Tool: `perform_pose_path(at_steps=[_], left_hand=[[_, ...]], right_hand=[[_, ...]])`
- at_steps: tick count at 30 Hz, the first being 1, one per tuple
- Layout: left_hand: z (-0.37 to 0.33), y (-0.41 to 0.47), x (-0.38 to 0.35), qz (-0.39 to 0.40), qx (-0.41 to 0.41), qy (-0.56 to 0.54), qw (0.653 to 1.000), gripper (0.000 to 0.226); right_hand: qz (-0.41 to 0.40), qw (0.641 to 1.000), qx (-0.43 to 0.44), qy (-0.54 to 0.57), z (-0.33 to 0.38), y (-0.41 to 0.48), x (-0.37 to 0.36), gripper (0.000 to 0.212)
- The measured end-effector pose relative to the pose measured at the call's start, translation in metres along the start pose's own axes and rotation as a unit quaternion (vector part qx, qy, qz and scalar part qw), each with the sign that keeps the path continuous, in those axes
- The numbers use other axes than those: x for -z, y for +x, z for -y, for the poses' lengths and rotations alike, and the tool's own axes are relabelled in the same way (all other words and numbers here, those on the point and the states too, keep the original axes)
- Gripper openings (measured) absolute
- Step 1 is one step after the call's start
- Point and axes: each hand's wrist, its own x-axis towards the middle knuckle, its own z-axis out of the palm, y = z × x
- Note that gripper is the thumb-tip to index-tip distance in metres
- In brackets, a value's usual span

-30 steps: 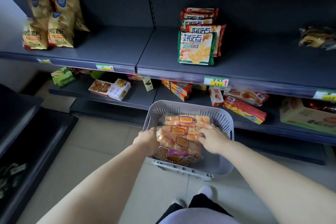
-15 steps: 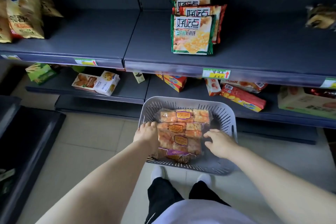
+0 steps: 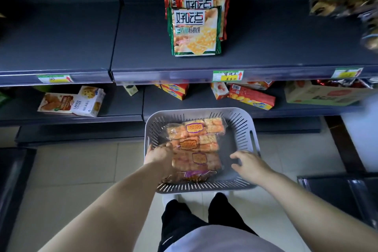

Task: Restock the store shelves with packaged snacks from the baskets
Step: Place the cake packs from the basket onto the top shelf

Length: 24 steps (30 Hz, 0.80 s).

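Both hands reached into the grey basket (image 3: 252, 139) of clear-wrapped snack packs (image 3: 196, 145) at the lower centre of the frame.

The left hand (image 3: 160, 156) lay on the left edge of the stacked packs, fingers curled over them, though whether its grip had closed on a pack could not be told. The right hand (image 3: 250, 162), which half a second before touched the packs, now hovered apart from them over the bare basket floor, fingers spread. The view had tilted further down, so the biscuit bags (image 3: 195, 30) on the upper shelf (image 3: 266, 47) loomed larger at top centre.
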Motion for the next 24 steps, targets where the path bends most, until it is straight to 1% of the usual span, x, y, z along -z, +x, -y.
perform_pose_path(at_steps=[2, 4, 6, 8, 11, 14, 18, 21, 24], left_hand=[[-0.002, -0.002, 0.012, 0.018, -0.019, 0.0, 1.0, 0.059], [-0.008, -0.002, 0.029, 0.029, -0.046, 0.018, 0.998, 0.064], [-0.017, -0.001, 0.05, 0.021, -0.072, 0.028, 0.997, 0.07], [-0.025, -0.001, 0.072, 0.003, -0.087, 0.021, 0.996, 0.07], [-0.032, -0.004, 0.104, -0.019, -0.084, -0.01, 0.996, 0.057], [-0.031, -0.008, 0.128, -0.037, -0.072, -0.1, 0.992, 0.065], [-0.031, -0.018, 0.152, -0.056, -0.082, -0.175, 0.98, 0.061], [-0.033, -0.024, 0.163, -0.074, -0.086, -0.222, 0.968, 0.074], [-0.039, -0.029, 0.166, -0.087, -0.097, -0.209, 0.969, 0.081]], right_hand=[[-0.005, 1.0, 0.001, 0.003, 0.007, -0.002, 0.002, 0.041], [-0.014, 1.0, 0.013, -0.001, 0.018, -0.003, 0.006, 0.041], [-0.025, 0.999, 0.029, -0.006, 0.032, -0.002, 0.013, 0.043], [-0.034, 0.998, 0.046, 0.005, 0.045, 0.0, 0.019, 0.048], [-0.043, 0.998, 0.052, 0.008, 0.059, -0.001, 0.028, 0.062], [-0.05, 0.996, 0.067, 0.021, 0.066, -0.003, 0.037, 0.074], [-0.061, 0.989, 0.097, 0.097, 0.073, 0.0, 0.044, 0.098], [-0.068, 0.981, 0.108, 0.144, 0.076, 0.003, 0.046, 0.112], [-0.098, 0.969, 0.125, 0.189, 0.079, 0.005, 0.051, 0.115]])
